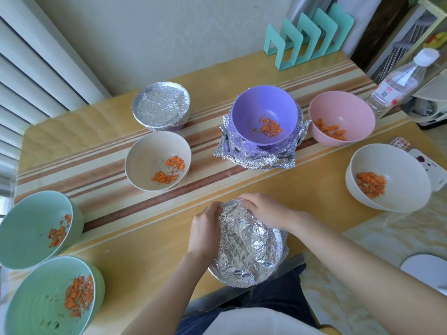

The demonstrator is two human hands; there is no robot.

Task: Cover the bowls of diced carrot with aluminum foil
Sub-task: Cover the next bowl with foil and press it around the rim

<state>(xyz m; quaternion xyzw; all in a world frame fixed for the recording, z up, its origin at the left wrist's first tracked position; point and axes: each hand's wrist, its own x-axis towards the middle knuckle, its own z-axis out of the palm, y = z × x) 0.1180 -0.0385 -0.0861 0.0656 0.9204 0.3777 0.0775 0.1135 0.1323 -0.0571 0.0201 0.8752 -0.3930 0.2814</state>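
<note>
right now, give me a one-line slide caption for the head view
Left hand and right hand grip the foil-wrapped bowl at the near table edge; one covered bowl behind, six carrot bowls uncovered.

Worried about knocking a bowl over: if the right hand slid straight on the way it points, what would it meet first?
Probably the cream bowl of carrot, up and to the left of the right hand, which grips the foil-covered bowl. Only bare table seems to lie between, though depth is unclear.
</note>
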